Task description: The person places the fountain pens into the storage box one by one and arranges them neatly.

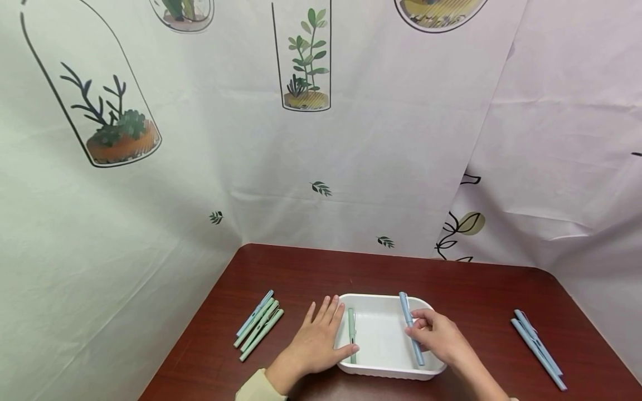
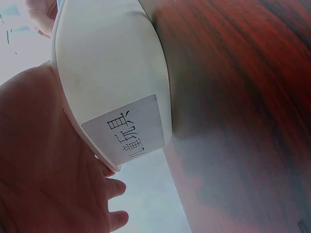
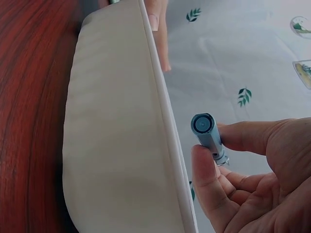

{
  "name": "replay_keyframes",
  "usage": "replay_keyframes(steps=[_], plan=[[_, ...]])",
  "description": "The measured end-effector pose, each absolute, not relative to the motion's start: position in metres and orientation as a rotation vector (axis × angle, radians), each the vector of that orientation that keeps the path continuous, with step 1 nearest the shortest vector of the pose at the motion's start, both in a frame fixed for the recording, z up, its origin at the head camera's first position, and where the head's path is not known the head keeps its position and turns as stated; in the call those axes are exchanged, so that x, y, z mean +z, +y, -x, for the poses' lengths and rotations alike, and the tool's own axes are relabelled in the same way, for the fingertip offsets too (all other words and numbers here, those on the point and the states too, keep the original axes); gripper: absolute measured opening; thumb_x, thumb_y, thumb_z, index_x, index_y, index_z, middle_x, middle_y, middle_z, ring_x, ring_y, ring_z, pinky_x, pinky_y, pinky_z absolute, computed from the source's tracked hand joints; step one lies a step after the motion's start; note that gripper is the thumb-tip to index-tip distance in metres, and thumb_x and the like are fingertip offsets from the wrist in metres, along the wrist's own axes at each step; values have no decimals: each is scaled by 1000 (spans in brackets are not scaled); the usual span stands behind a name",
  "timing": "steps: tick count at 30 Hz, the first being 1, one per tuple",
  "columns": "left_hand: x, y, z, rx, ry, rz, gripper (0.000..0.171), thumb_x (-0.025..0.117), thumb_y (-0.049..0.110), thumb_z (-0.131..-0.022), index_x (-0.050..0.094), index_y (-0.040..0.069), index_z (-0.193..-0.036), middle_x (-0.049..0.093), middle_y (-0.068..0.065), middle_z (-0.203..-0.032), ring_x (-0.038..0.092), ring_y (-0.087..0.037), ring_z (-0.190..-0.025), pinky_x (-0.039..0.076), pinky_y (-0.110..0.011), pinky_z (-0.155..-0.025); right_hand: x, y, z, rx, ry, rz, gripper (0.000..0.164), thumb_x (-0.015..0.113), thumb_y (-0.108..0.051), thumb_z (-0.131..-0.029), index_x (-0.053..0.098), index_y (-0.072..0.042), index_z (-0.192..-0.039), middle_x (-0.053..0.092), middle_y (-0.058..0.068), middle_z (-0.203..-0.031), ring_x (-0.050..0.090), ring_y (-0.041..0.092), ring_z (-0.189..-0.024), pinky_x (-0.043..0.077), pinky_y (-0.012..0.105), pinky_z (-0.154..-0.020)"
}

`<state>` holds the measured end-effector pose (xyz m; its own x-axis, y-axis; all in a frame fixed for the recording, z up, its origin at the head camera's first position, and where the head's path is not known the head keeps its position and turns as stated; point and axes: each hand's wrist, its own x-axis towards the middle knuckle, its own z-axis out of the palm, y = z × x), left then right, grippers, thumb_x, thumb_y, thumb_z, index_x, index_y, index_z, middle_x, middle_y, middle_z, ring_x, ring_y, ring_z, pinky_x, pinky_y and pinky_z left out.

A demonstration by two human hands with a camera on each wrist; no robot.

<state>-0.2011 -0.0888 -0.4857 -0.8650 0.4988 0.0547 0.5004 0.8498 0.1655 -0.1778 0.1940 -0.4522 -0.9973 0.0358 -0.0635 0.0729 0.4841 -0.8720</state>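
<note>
A white plastic tray (image 1: 381,370) stands near the table's front edge, a label with dark characters (image 2: 127,131) on its outer wall. Inside, along the left wall, lies a green pen (image 1: 352,328). My left hand (image 1: 318,340) rests on the tray's left rim, fingers straight and spread, thumb over the near end of the green pen. Between thumb and fingers my right hand (image 1: 436,334) pinches a blue pen (image 1: 412,331) over the tray's right side. In the right wrist view that blue pen (image 3: 206,131) points its round end at the camera, above the rim.
Left of the tray lies a group of pens (image 1: 259,326), one blue and several green. Two blue pens (image 1: 539,350) lie at the right of the dark red wooden table (image 1: 321,270). Behind hangs a pale cloth (image 1: 381,167) printed with plants.
</note>
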Motion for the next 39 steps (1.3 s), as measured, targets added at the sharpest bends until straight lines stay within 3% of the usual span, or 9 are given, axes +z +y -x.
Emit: replay_keyframes(steps=[39], plan=[[-485, -89, 200, -272, -2999, 813, 94, 47, 71, -94, 30, 5, -159, 23, -14, -167, 18, -32, -155, 17, -57, -122, -477, 148, 190, -1552, 2637, 30, 40, 79, -5, -83, 62, 11, -115, 63, 2, -75, 61, 15, -60, 57, 31, -54]])
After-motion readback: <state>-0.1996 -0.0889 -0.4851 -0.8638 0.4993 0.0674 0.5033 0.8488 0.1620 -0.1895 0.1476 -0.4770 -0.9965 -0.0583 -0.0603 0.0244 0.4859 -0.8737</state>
